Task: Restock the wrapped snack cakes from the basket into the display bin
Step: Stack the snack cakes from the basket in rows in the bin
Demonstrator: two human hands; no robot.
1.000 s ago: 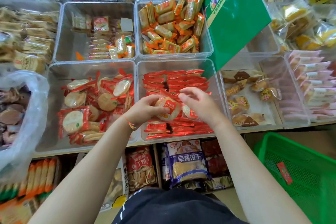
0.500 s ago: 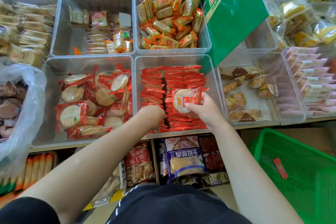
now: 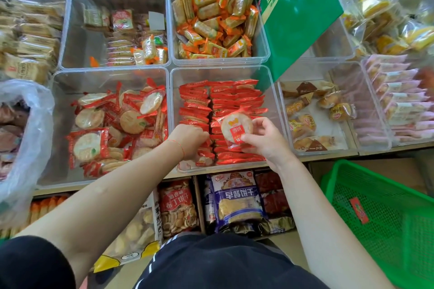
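Note:
A clear display bin (image 3: 273,91) at the middle holds two neat rows of red-wrapped snack cakes (image 3: 231,96) stood on edge. My right hand (image 3: 266,141) holds one round wrapped cake (image 3: 236,128) flat-side up over the right row. My left hand (image 3: 191,139) is curled down into the near end of the left row, fingers pressed among the packets; whether it grips one is hidden. The green mesh basket (image 3: 385,220) sits low at the right with one red packet (image 3: 359,210) lying in it.
To the left, a bin (image 3: 58,124) of loosely piled round cakes. Behind are bins of orange-wrapped snacks (image 3: 216,23). A green carton (image 3: 298,14) leans over the back right corner. Bins of pastries (image 3: 312,115) lie right; bagged biscuits (image 3: 237,199) fill the shelf below.
My right hand has lifted a wrapped cake off the pile and turned it face up over the right row. My left hand dropped from the shared packet into the left row's near end.

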